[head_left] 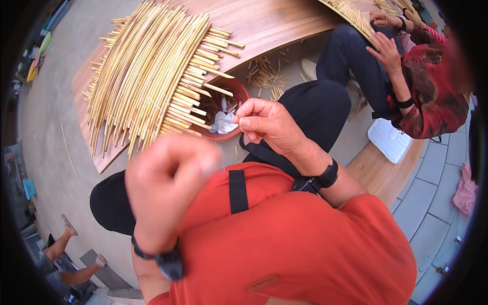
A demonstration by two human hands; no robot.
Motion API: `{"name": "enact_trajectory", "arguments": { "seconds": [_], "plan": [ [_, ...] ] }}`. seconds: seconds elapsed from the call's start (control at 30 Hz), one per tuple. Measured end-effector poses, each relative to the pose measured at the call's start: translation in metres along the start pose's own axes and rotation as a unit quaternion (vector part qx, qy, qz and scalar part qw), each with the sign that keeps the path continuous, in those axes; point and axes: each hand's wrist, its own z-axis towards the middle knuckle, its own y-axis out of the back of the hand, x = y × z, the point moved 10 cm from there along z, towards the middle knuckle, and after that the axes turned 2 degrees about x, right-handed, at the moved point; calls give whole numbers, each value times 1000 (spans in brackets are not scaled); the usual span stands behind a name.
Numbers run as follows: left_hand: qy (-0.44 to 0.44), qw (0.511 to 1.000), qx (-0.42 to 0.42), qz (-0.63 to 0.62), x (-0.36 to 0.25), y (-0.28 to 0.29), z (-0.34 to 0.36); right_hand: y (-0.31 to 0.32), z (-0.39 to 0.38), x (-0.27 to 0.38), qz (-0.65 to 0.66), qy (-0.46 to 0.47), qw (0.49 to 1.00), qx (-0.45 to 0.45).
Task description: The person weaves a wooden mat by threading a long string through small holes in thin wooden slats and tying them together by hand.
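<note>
From where I stand, the mat of canes (145, 71) lies flat on the wooden table (269, 23), beyond the person's two hands and mostly to the left of the right one. Its upper canes run lengthwise away from the left hand (165, 183): the near ends point back toward that hand, and the far ends lean a little to the right, toward the table's far side. Under them, a second layer lies crosswise, its cut ends jutting out rightward, the nearest reaching close to the right hand's fingertips. Both layers look bowed across the wide view.

The right hand (269, 124) is raised, thumb and forefinger pinched together; whether something fine is caught between them I can't tell. The left hand, nearer the person's body and lower, is badly blurred, with its fingers curled in; I can't make out whether it grips anything. I see neither hand touching the canes.

Just past the right fingertips sits a reddish bucket (242, 91) with a crumpled white scrap (224, 122) inside. Short offcuts (264, 76) litter the floor farther beyond that hand. Well off to its right, a co-worker's hand (386, 53) is at the edge of another cane mat (351, 15), and nearer, a pale plastic lid (390, 140) lies on a wooden board (384, 175).
</note>
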Motion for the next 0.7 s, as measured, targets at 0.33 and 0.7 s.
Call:
{"name": "enact_trajectory", "arguments": {
  "seconds": [0.33,0.7],
  "plan": [
    [170,958,-1,-231,125,-28,12,-12,-5,-15,-71,-11,997,4],
    [98,975,2,-199,119,-25,13,-16,-2,-22,-74,-8,997,16]
  ]
}}
